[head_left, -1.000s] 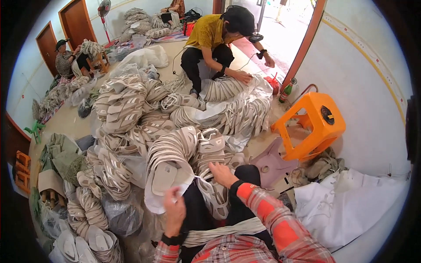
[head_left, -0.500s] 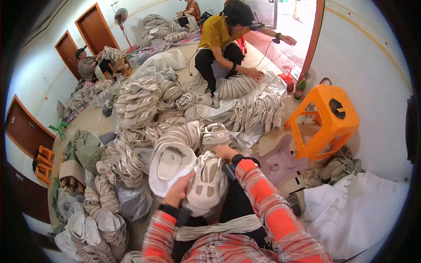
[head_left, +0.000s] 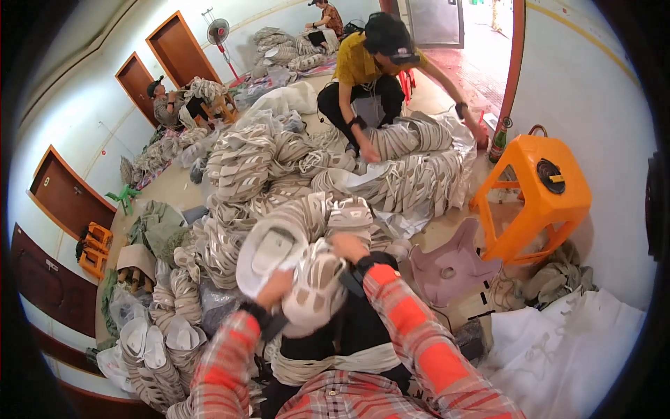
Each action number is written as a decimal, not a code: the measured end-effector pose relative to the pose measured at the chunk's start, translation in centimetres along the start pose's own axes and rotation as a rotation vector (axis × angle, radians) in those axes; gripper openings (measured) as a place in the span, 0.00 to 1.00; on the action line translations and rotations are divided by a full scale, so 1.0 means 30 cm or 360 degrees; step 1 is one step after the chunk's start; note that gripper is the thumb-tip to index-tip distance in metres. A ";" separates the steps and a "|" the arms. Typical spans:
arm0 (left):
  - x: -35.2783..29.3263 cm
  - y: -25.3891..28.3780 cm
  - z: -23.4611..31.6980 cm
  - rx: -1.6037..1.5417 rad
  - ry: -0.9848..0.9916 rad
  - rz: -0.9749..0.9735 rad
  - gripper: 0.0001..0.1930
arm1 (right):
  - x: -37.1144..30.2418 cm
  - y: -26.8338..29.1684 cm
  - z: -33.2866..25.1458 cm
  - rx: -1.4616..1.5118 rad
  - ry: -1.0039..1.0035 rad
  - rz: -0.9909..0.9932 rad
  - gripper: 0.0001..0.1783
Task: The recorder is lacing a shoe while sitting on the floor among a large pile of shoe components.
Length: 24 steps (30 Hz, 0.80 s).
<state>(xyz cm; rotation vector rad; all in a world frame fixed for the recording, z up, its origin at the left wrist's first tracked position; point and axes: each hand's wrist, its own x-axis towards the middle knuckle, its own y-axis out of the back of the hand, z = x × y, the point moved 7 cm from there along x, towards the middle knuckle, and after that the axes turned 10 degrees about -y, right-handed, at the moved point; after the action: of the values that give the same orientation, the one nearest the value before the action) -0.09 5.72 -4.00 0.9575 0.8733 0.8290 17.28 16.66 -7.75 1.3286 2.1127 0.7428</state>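
Over my lap I hold a beige and white shoe upper [head_left: 314, 292] with tan panels, its toe tipped toward me. My left hand [head_left: 277, 288] is closed on its left side, thumb and fingers gripping the edge. My right hand [head_left: 349, 247] grips its far, heel end; the fingertips are partly hidden and blurred. Just beyond, a curved stack of nested uppers [head_left: 307, 213] ends in one with its pale insole [head_left: 276, 246] facing up, close to my left hand. A bundle of pale cords [head_left: 335, 364] lies across my thighs.
Heaps of nested uppers [head_left: 241, 164] spread ahead and left. Across them a co-worker in a yellow shirt [head_left: 363, 59] bends over another stack [head_left: 412, 136]. To the right stand an orange stool [head_left: 537, 188], a mauve plastic piece [head_left: 453, 262] and white sheeting [head_left: 558, 349].
My view has shifted, so the room sits further right. The shoe upper and both hands have moved slightly left. The co-worker's outstretched arm has dropped, and their other hand has moved across the stack.
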 end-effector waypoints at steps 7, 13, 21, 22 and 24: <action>-0.179 -0.030 0.245 -0.0562 0.0184 0.0741 0.21 | -0.188 0.165 -0.127 -0.0259 0.0247 -0.0242 0.17; -0.121 -0.079 0.149 -0.0202 -0.0011 0.0464 0.18 | -0.154 0.091 -0.096 -0.0443 0.0078 -0.0284 0.14; 0.048 0.110 0.106 -0.0503 0.0053 0.0676 0.15 | -0.053 0.056 -0.198 -0.0560 0.0407 -0.0078 0.14; 0.042 0.106 0.093 -0.0605 0.0071 0.0732 0.16 | -0.049 0.096 -0.228 -0.0452 0.0674 0.0216 0.16; 0.013 0.111 0.066 -0.0758 0.0125 0.0754 0.18 | -0.030 0.055 -0.282 -0.0506 0.0486 -0.0160 0.18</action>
<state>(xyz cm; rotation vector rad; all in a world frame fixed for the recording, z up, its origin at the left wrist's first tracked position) 1.19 6.56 -0.43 0.7146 0.4764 1.4149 12.83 15.02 -0.50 0.9810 2.1542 1.2443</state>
